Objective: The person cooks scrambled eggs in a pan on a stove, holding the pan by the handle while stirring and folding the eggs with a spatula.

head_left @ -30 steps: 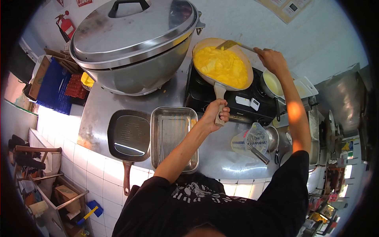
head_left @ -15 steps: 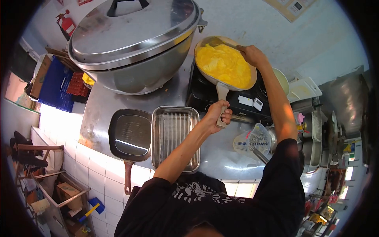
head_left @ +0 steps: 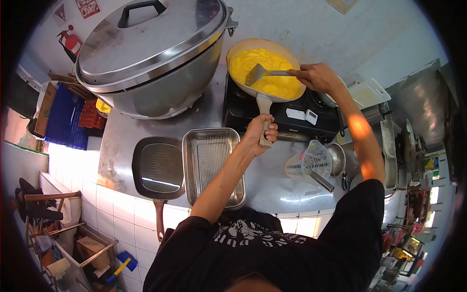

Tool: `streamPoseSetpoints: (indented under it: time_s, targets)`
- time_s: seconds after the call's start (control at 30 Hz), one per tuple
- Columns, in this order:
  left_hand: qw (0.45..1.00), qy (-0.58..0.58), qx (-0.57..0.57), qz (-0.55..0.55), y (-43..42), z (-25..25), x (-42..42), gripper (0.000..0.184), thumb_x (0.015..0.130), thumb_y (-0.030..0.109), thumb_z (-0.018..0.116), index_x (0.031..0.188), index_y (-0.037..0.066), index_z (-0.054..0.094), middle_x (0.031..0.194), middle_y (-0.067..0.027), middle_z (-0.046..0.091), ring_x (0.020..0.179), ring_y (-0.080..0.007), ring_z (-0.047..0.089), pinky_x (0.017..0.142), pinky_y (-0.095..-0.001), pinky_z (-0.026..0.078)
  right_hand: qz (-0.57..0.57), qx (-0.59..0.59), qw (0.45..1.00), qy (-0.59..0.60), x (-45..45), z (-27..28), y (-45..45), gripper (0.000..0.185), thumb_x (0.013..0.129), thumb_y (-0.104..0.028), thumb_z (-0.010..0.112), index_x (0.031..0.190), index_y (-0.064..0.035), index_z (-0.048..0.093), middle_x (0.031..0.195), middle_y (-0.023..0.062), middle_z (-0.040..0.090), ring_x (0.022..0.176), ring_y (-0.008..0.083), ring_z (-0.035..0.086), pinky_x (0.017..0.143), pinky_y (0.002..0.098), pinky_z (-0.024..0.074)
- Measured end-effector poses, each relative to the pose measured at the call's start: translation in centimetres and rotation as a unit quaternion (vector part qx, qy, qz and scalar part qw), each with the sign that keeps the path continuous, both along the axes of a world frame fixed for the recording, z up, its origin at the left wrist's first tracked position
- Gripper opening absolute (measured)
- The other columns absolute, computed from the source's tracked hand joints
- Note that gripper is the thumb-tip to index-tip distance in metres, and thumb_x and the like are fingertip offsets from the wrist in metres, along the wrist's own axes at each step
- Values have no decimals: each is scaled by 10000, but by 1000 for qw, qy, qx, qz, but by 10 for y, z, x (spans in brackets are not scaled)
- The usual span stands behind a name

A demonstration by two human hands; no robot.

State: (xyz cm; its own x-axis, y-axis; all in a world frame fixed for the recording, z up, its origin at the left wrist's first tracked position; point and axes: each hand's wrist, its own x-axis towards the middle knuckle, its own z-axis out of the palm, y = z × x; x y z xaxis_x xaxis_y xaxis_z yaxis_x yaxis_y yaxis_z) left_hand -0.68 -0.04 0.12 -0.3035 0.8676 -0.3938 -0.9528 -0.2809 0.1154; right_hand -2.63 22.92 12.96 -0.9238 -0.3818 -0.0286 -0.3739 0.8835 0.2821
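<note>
My left hand (head_left: 259,134) is wrapped round the pale handle of a frying pan (head_left: 241,45), which sits over the black gas stove (head_left: 233,109). Yellow scrambled egg (head_left: 277,86) covers most of the pan's inside. In my right hand (head_left: 318,78) is the grey handle of a spatula (head_left: 257,74). Its blade rests in the egg near the pan's left-middle side. A small white timer (head_left: 311,117) lies on the stove, to the right of the pan handle.
A large lidded steel pot (head_left: 155,97) stands on the left of the steel counter (head_left: 114,160). Nearer me are a square grill pan (head_left: 158,165) and a steel tray (head_left: 214,160). A clear measuring jug (head_left: 311,158) holding a whisk (head_left: 321,181) stands at right.
The spatula has moved from the pan's far rim down into the middle of the egg, its handle now pointing right. My right hand has come slightly lower relative to the pan.
</note>
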Motion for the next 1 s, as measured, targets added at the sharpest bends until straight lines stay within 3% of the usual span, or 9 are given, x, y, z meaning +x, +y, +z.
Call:
streamPoseSetpoints:
  time_s: [0.2, 0.37, 0.5, 0.67, 1.0]
  targets:
    - [1000, -2, 4, 6, -1, 0, 1, 87, 823, 160, 466, 816, 85, 424, 594, 5, 384, 414, -43, 314, 332, -163, 279, -79, 45, 996, -8, 43, 42, -17, 271, 818, -181, 510, 1069, -199, 611, 698, 86, 568, 652, 275, 574, 594, 388, 465]
    - [1000, -6, 0, 1, -1, 3, 1, 83, 825, 158, 464, 808, 85, 428, 593, 7, 383, 414, -44, 313, 330, -164, 277, -281, 14, 960, -2, 66, 51, -43, 230, 802, -186, 530, 1002, -193, 644, 774, 115, 622, 736, 302, 615, 656, 397, 500]
    - [1000, -15, 7, 4, 0, 0, 1, 85, 824, 159, 465, 808, 84, 428, 592, 8, 379, 416, -44, 315, 328, -163, 275, -289, 26, 954, -81, 59, 18, -68, 200, 796, -158, 516, 945, -146, 648, 817, 139, 630, 748, 313, 630, 647, 410, 515]
    - [1000, -4, 9, 3, 0, -1, 2, 90, 822, 161, 469, 813, 83, 425, 593, 9, 376, 421, -43, 316, 332, -161, 275, -272, 12, 962, 24, 34, -11, -95, 180, 789, -116, 482, 825, -24, 632, 774, 171, 628, 737, 300, 645, 604, 393, 521]
    - [1000, -12, 12, 10, 0, 0, 2, 86, 817, 156, 469, 815, 82, 425, 595, 11, 375, 423, -43, 313, 335, -164, 267, -329, -73, 939, 75, -36, -52, -84, 201, 812, -127, 464, 865, -21, 626, 839, 191, 624, 794, 300, 638, 659, 402, 513]
